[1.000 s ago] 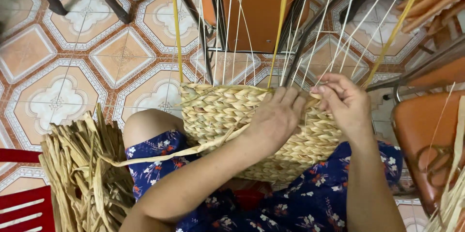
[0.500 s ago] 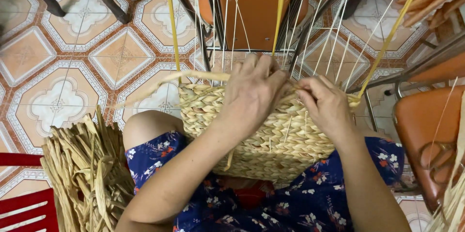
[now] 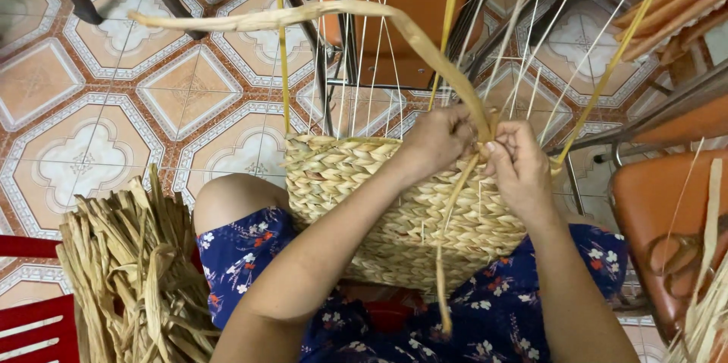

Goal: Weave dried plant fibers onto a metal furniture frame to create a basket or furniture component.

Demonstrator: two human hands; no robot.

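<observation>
Basically pinching a flat dried strand (image 3: 425,37) at the basket rim: left hand (image 3: 436,139) and right hand (image 3: 519,169) both clamped on it. Feels light, bendy, probably brittle if creased. Best gripped close to the half-woven basket (image 3: 341,181) resting on the lap.

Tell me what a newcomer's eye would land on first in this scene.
First, the half-woven straw basket on the person's lap at the centre, with thin white strings rising from its rim. At that rim the left hand and right hand meet, pinching a long flat straw strip that arcs up and away to the upper left. A bundle of dried straw stands at the lower left on the patterned tile floor.
</observation>
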